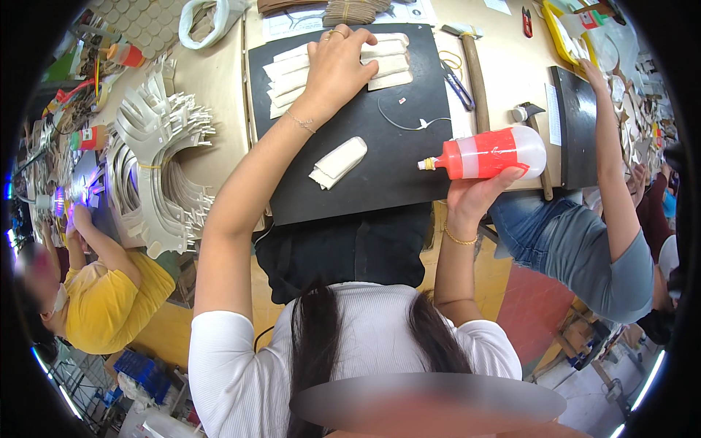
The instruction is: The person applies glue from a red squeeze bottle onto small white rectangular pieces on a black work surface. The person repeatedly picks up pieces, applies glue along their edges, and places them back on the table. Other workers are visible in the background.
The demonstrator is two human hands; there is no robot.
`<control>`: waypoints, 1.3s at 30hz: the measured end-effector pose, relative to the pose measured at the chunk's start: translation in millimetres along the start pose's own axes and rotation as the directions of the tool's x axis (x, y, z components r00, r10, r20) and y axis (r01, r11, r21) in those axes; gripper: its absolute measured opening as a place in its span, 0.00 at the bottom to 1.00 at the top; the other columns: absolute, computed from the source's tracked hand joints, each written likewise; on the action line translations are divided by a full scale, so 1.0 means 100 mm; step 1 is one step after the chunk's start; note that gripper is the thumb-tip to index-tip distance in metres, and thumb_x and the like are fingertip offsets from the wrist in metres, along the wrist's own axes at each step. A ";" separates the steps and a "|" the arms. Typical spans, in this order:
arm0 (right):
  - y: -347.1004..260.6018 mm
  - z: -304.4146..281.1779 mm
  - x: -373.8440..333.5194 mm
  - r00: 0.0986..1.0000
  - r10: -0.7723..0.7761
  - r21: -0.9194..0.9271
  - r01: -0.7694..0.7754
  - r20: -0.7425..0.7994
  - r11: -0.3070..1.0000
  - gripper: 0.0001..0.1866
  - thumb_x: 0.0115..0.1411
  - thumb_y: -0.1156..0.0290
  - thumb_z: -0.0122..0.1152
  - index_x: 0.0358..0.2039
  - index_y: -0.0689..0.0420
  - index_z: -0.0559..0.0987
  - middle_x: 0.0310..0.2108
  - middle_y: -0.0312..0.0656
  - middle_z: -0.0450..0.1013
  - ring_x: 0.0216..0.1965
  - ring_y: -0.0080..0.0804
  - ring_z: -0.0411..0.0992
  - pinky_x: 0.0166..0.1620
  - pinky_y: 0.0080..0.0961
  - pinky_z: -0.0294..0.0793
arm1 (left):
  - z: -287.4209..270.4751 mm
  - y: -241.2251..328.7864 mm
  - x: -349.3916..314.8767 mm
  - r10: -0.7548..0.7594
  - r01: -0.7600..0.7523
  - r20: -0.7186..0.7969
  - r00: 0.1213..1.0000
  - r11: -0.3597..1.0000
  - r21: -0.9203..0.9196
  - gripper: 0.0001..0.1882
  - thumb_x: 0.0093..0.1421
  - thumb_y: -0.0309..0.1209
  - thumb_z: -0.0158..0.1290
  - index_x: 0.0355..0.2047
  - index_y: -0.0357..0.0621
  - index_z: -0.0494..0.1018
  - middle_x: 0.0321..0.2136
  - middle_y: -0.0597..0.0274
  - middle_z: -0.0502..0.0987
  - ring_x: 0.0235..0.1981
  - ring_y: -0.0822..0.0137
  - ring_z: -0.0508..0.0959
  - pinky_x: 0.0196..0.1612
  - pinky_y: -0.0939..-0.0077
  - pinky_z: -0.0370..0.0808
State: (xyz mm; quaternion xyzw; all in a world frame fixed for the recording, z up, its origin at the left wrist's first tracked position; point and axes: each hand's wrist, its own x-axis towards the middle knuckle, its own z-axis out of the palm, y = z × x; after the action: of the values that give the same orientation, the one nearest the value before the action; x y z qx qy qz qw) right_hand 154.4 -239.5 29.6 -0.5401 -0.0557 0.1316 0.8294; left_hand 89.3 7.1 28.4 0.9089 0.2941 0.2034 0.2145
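Hair (pixel 314 347) bottom-centre; right hand (pixel 476 194) grips bottle (pixel 531 150) crosswise, nozzle (pixel 431 164) facing lone pad (pixel 339 162) leftward; left hand (pixel 336 71) splayed over upper-centre strips (pixel 391 64).

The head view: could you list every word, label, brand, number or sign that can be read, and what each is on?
No text reads clearly enough to quote.
Red-banded bottle in the right hand: small marks, too small.
Printed sheet beyond the black board: lines and print, too fine.
White sheet at far right: too small.
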 end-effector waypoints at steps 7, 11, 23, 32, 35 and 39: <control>0.04 0.12 0.01 0.998 -0.027 -0.017 0.028 0.057 0.999 0.45 0.56 0.28 0.50 0.60 0.55 0.61 0.50 0.38 0.67 0.51 0.31 0.70 0.53 0.35 0.75 | -0.29 0.01 -0.21 -0.077 0.063 -0.025 0.997 0.934 -0.351 0.15 0.55 0.39 0.59 0.41 0.48 0.76 0.38 0.57 0.74 0.44 0.56 0.73 0.49 0.61 0.64; 0.11 0.27 0.03 0.970 -0.031 0.089 0.010 0.243 0.996 0.39 0.56 0.41 0.63 0.56 0.58 0.66 0.48 0.38 0.70 0.50 0.29 0.70 0.56 0.32 0.71 | -0.71 0.06 -0.93 0.134 -0.139 -0.037 0.990 0.967 -0.213 0.14 0.56 0.32 0.60 0.42 0.42 0.76 0.41 0.56 0.75 0.42 0.54 0.75 0.47 0.66 0.71; 0.23 0.92 0.29 0.784 -0.020 -0.311 0.270 0.621 0.911 0.30 0.55 0.57 0.72 0.49 0.66 0.73 0.43 0.43 0.76 0.43 0.27 0.75 0.47 0.25 0.75 | -0.61 0.41 -1.99 0.250 -0.274 0.189 0.950 0.955 0.114 0.22 0.50 0.31 0.62 0.46 0.40 0.75 0.57 0.42 0.68 0.58 0.47 0.68 0.59 0.54 0.65; 0.35 1.03 0.10 0.734 0.036 -0.269 0.202 0.678 0.942 0.28 0.53 0.59 0.74 0.46 0.67 0.76 0.40 0.44 0.79 0.41 0.27 0.76 0.45 0.26 0.76 | -0.54 0.45 -2.04 0.283 -0.317 0.176 0.943 0.924 0.214 0.20 0.52 0.29 0.53 0.46 0.37 0.74 0.56 0.35 0.68 0.56 0.44 0.71 0.59 0.54 0.68; 0.38 1.15 -0.01 0.689 0.089 -0.304 0.197 0.719 0.932 0.27 0.50 0.58 0.76 0.43 0.66 0.78 0.37 0.44 0.80 0.38 0.29 0.78 0.43 0.26 0.77 | -0.54 0.47 -2.04 0.275 -0.310 0.176 0.945 0.925 0.218 0.20 0.52 0.29 0.53 0.46 0.36 0.73 0.55 0.34 0.68 0.57 0.43 0.70 0.59 0.54 0.68; 0.40 1.23 -0.14 0.638 0.142 -0.351 0.214 0.757 0.912 0.29 0.48 0.56 0.77 0.42 0.66 0.78 0.36 0.45 0.80 0.38 0.30 0.79 0.43 0.26 0.77 | -0.54 0.47 -2.03 0.270 -0.306 0.179 0.946 0.928 0.215 0.19 0.52 0.29 0.52 0.45 0.36 0.73 0.55 0.33 0.68 0.56 0.43 0.70 0.59 0.54 0.68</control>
State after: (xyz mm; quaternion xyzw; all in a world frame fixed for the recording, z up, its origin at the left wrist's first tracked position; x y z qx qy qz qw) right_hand 105.7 -119.9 44.7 -0.5921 -0.4399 0.3166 0.5964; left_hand -67.5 -139.0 48.0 0.9738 0.1631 0.1287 0.0920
